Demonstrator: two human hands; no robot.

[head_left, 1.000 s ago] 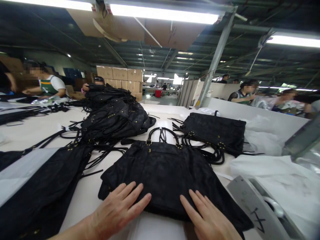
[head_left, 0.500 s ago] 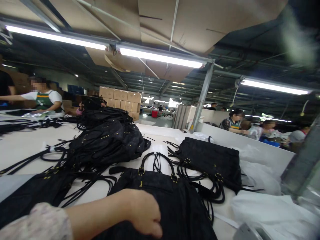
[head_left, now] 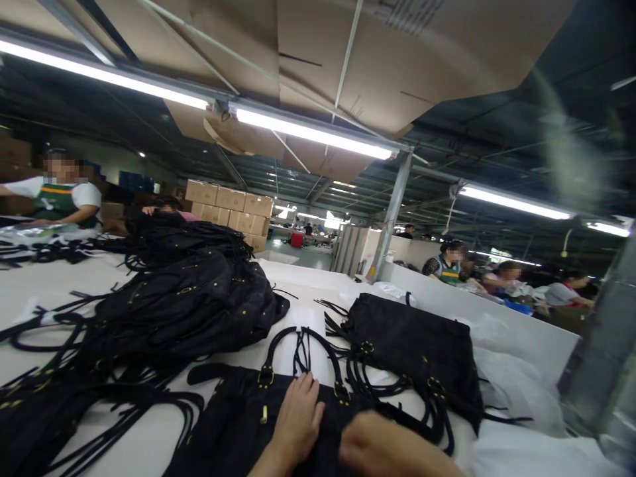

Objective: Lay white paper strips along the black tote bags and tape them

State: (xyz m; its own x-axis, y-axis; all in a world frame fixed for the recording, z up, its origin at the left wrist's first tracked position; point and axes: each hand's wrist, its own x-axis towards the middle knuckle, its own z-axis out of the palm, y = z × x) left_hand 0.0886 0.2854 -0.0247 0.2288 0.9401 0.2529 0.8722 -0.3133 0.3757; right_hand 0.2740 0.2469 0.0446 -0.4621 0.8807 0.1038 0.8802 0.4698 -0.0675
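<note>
A black handbag point(head_left: 238, 424) with two looped handles and brass-coloured fittings lies on the white table before me. My left hand point(head_left: 299, 414) rests on its upper part between the handle ends, fingers stretched out toward the top edge. Over the bag's right side is my right hand point(head_left: 375, 440), curled and blurred; whatever its fingers hold, if anything, is hidden. Thin black cords hang at the middle of the handles. Just beyond, to the right, lies a second black handbag point(head_left: 407, 338) with its handles toward me.
A heap of black bags point(head_left: 183, 298) covers the table's left side, with straps trailing toward me. White plastic wrapping point(head_left: 517, 377) lies at the right, by a metal post point(head_left: 596, 351). Stacked cartons point(head_left: 228, 209) stand behind. Several people work farther off.
My left hand has gone from a closed shape low over the bag to stretched fingers near its top edge. My right hand has come into view at the right. The view has shifted slightly.
</note>
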